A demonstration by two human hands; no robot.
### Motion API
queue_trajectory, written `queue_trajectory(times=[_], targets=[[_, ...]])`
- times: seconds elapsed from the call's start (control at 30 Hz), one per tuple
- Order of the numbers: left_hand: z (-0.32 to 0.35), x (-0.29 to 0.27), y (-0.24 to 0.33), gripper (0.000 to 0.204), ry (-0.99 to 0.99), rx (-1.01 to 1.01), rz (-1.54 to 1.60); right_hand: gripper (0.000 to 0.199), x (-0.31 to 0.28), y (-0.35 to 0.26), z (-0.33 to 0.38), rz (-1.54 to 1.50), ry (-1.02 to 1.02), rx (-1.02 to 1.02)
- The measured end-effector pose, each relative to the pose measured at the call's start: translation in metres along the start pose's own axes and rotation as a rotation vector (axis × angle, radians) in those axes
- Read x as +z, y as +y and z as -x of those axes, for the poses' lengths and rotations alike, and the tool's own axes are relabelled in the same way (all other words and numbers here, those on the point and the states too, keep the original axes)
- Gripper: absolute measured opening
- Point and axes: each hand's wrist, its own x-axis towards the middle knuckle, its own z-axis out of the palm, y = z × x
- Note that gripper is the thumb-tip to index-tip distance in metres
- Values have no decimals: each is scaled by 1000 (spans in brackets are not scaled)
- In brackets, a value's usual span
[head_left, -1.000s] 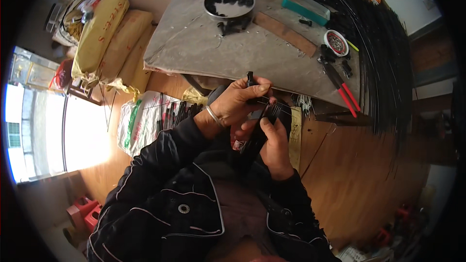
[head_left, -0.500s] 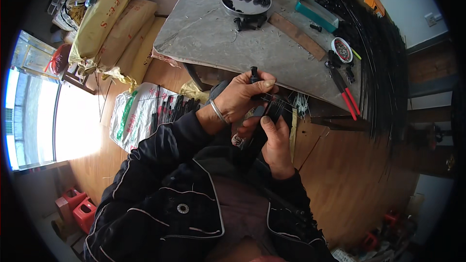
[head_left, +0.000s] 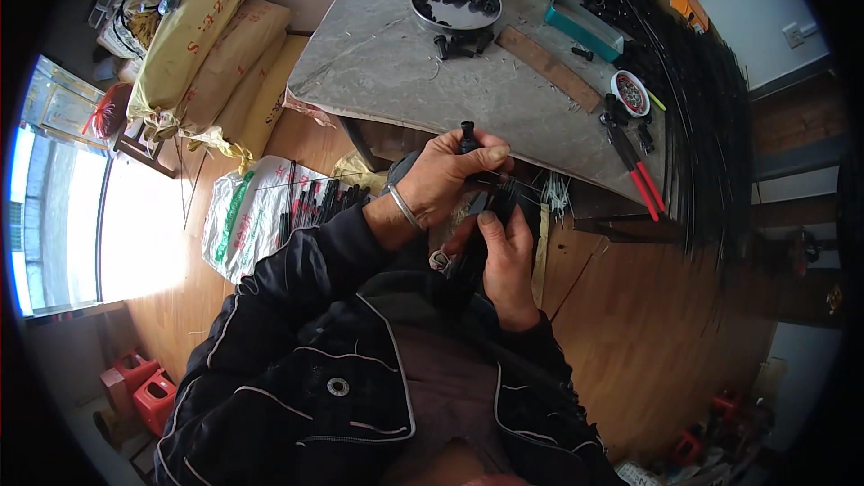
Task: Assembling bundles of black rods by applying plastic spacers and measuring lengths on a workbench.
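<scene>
My left hand (head_left: 434,178), a metal bangle on its wrist, is closed around a small black flanged tube-shaped fitting (head_left: 468,137) that stands up past the fingers. Just below it, my right hand (head_left: 510,270) is closed on a bundle of thin black rods (head_left: 508,202), thumb pressed along the side. Fine wire-like ends stick out between the hands. Both hands are in front of my body at the table's near edge. The fingers hide much of the bundle, and its lower end merges with my dark clothing.
On the grey table (head_left: 378,72) are a round pan (head_left: 463,18) of black fittings, a brown strip (head_left: 549,68), a teal box (head_left: 587,36), a small white bowl (head_left: 618,95) and red-handled pliers (head_left: 645,189). Long black rods (head_left: 711,144) hang over the right side. Sacks (head_left: 198,27) lie at left.
My right hand has shifted slightly left and down, keeping hold of the bundle. The left hand and the fitting have barely moved.
</scene>
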Motion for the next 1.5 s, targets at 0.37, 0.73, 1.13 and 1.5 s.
queue_trajectory(times=[0.37, 0.73, 1.13, 1.5], targets=[[13, 9, 14, 34, 116, -68, -187, 19, 1, -6, 3, 124, 65, -112], [32, 8, -1, 22, 70, 60, -489, 20, -10, 4, 0, 234, 88, -327], [34, 3, -11, 17, -15, -51, -186, 21, -39, -2, -4, 277, -69, 10], [37, 0, -12, 18, 5, 29, -263, 29, -34, -7, -3, 60, -49, 146]])
